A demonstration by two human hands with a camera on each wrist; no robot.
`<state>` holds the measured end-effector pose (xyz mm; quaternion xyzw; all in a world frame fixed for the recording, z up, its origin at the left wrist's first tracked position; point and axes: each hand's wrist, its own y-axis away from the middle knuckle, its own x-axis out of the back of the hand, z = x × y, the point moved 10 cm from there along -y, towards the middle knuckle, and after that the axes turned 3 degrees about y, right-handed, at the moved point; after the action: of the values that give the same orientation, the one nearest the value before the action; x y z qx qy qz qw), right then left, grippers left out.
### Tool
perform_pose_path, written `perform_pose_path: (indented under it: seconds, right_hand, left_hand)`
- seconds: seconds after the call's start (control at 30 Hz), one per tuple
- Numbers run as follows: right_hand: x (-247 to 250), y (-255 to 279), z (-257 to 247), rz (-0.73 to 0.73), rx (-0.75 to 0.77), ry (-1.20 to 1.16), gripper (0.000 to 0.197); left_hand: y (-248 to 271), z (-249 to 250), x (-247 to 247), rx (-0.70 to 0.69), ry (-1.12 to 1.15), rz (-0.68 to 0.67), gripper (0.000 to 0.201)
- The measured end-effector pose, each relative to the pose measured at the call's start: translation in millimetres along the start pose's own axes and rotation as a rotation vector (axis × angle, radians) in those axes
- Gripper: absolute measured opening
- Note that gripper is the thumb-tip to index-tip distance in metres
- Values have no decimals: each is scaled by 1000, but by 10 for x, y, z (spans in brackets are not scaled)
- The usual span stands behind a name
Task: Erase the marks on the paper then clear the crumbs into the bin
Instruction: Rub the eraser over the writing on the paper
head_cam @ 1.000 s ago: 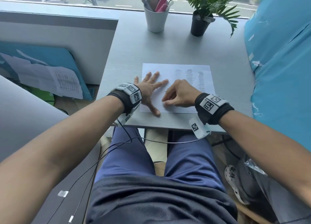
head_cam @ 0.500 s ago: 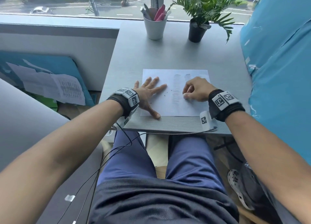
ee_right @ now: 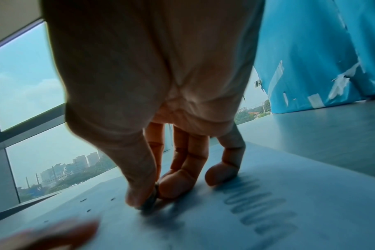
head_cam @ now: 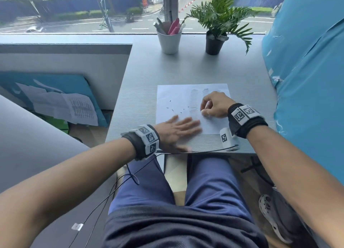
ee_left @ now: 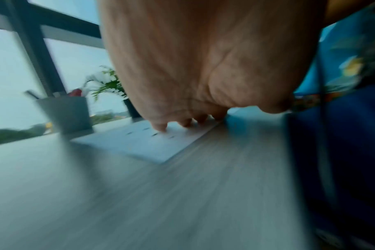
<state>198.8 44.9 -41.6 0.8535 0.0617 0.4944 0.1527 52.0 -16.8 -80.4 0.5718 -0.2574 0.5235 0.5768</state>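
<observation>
A white paper [head_cam: 178, 95] lies on the grey table [head_cam: 145, 70] near its front edge. Faded pencil scribbles [head_cam: 194, 100] run down its right half and show darker in the right wrist view [ee_right: 259, 203]. Small dark crumbs [head_cam: 170, 108] dot the left half [ee_left: 154, 134]. My right hand [head_cam: 210, 108] pinches a small eraser [ee_right: 149, 202] between thumb and fingers, tip pressed on the sheet by the scribbles. My left hand [head_cam: 178, 130] lies flat and blurred on the paper's near left corner, fingers [ee_left: 161, 128] pointing right. No bin shows in any view.
A white cup of pens [head_cam: 169, 41] and a potted plant [head_cam: 214, 42] stand at the table's far end by the window. A blue covered bulk [head_cam: 307, 80] borders the right side. Loose sheets on a blue board [head_cam: 55, 106] lean lower left. A black cable [head_cam: 204, 151] runs along the front edge.
My right hand moved the eraser from the paper's near middle to the scribbles on the right. My left hand slid down to the near left corner and turned rightward. Crumbs now show.
</observation>
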Motion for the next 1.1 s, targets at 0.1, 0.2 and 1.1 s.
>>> perform_pose_path:
  seconds: [0.1,0.2,1.1]
  right_hand:
    - [-19,-5,21,7,-12,-12,5]
    - [-19,-14,35,15,-25,-20,5]
    - [19,62,-267,111,18,116,10]
  left_hand:
    - [53,-598,155,304,94,27,89]
    - [94,-827,291,504,35,59,102]
    - [-296,-732,378,335,326,5,130]
